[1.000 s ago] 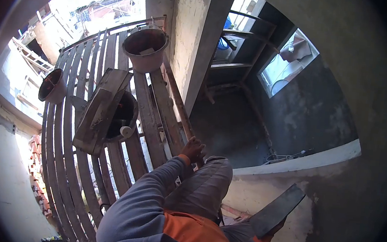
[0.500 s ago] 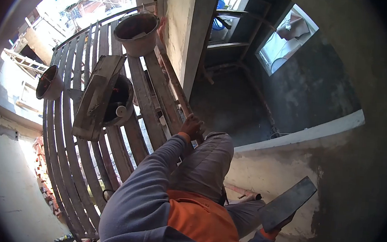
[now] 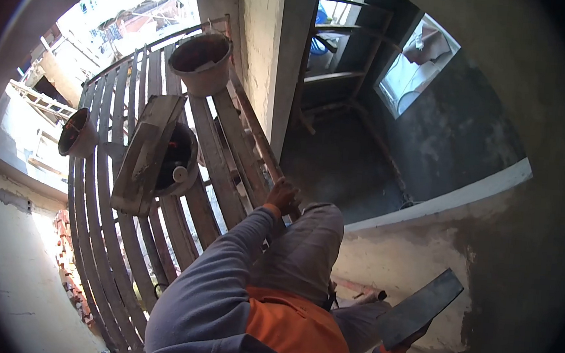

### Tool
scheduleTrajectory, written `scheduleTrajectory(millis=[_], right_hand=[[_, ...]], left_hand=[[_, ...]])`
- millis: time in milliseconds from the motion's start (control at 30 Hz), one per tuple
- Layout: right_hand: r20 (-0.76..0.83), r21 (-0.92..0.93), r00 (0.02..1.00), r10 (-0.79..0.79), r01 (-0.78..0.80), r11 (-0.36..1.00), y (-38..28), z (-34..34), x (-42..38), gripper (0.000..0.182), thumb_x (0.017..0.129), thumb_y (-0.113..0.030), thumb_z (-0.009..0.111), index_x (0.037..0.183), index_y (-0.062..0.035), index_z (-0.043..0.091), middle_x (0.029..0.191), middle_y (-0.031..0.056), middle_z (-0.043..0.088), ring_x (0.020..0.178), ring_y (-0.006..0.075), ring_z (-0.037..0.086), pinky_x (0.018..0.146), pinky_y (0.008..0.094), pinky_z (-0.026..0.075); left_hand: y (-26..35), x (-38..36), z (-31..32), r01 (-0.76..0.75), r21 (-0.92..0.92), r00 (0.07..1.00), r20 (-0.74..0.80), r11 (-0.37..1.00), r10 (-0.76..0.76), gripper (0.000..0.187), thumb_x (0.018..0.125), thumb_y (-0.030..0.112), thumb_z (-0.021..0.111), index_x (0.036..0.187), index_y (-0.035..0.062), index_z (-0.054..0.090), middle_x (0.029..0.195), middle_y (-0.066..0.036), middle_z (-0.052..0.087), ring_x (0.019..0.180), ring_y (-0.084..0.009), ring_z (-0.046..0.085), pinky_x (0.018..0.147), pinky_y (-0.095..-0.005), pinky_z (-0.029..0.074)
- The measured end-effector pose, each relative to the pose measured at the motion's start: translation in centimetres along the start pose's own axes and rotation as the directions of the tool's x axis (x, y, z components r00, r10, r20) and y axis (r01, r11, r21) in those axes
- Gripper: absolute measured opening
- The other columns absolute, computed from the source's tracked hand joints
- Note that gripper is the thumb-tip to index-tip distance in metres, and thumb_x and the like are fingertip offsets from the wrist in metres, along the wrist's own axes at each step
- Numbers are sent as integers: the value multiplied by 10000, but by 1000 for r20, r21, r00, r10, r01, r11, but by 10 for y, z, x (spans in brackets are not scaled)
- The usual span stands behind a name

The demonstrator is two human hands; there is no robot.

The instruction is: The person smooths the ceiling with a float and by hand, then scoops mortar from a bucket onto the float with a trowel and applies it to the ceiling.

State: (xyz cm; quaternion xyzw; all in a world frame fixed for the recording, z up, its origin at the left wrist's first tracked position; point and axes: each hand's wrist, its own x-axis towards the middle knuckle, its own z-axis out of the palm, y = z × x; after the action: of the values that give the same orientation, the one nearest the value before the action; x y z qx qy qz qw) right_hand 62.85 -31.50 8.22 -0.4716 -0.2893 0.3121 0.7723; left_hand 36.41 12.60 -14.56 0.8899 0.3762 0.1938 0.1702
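Observation:
My left hand point(image 3: 283, 197) is closed around the rusty pipe rail point(image 3: 254, 129) along the edge of the slatted wooden platform, beside my bent knee. Low on the right, my right hand point(image 3: 417, 334) is closed under a plastering trowel point(image 3: 422, 308). Its flat, grey rectangular blade faces up and hides the handle and most of the fingers. The blade is beside the partly plastered wall point(image 3: 409, 256).
A large bucket point(image 3: 200, 65) and a smaller bucket point(image 3: 79, 132) stand on the platform slats point(image 3: 133, 238). A worn board point(image 3: 146, 156) lies across another bucket point(image 3: 187, 162) with a white round-ended object in it. Gaps show between slats. A wall opening with a white sill point(image 3: 440, 197) lies right.
The view has tilted a little, so the buckets and platform sit slightly lower in it. My left hand stays on the rail, and the trowel stays in my right hand.

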Motion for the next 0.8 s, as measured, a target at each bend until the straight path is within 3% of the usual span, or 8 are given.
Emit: scheduleTrajectory(millis=[100,167,233,300,367,433,500,800], right_hand=[[16,284,990,143,-142,948,-1,32,12,432,1016,-392,407,1248,-44,517,1120,103,629,988,259,628,869,389,516],[-177,-350,984,-11,-52,935,21,4,9,413,1011,-380,421,1217,-37,522,1074,105,633,932,249,640,808,375,534],[-252,-421,967,-44,-69,905,24,0,12,403,1005,-372,435,1200,-31,524,1050,108,635,887,241,648,756,358,546],[-256,73,958,130,-115,991,21,0,17,401,996,-367,450,1195,-27,523,1046,112,634,853,236,654,712,339,552],[-181,-346,983,-42,-24,938,26,-15,16,381,1001,-340,442,1198,-24,519,1047,117,632,848,237,657,702,336,555],[-162,-357,986,-39,-22,934,23,-12,12,370,1006,-323,435,1206,-21,514,1049,122,632,852,239,659,702,335,558],[-203,35,971,123,-118,992,12,13,14,370,1010,-314,429,1219,-20,509,1053,128,634,864,241,660,710,336,560],[-167,-424,984,57,-124,897,29,-34,3,448,1021,-390,366,1319,-78,487,1220,116,601,1045,277,616,896,404,506]], left_hand=[[-1,1,1,-39,-14,996,-75,999,38,355,887,402,567,937,68,678,960,-150,635,1098,-308,544,1116,-469,246],[1,-1,1,-37,-17,996,-87,999,35,349,888,395,570,936,66,676,957,-149,635,1093,-304,544,1114,-466,248],[1,0,0,-15,-6,998,-53,1000,15,342,888,387,573,942,64,675,954,-147,635,1094,-299,543,1113,-463,249],[1,-1,0,-30,9,997,-74,1000,30,333,884,378,580,947,64,675,956,-147,633,1094,-294,540,1112,-460,249],[0,-2,0,-37,10,996,-76,999,37,330,880,373,587,953,64,676,963,-148,631,1098,-293,537,1113,-459,247],[0,0,1,-33,-5,997,-65,999,32,332,876,373,593,958,63,676,974,-151,628,1106,-295,532,1116,-459,243],[3,0,-5,-25,-4,998,-64,1000,25,331,873,372,596,957,62,676,981,-153,626,1097,-300,535,1116,-460,245],[1,3,-2,-11,-29,998,-60,1000,9,334,867,380,604,960,67,676,980,-151,624,1097,-308,539,1124,-462,243]])
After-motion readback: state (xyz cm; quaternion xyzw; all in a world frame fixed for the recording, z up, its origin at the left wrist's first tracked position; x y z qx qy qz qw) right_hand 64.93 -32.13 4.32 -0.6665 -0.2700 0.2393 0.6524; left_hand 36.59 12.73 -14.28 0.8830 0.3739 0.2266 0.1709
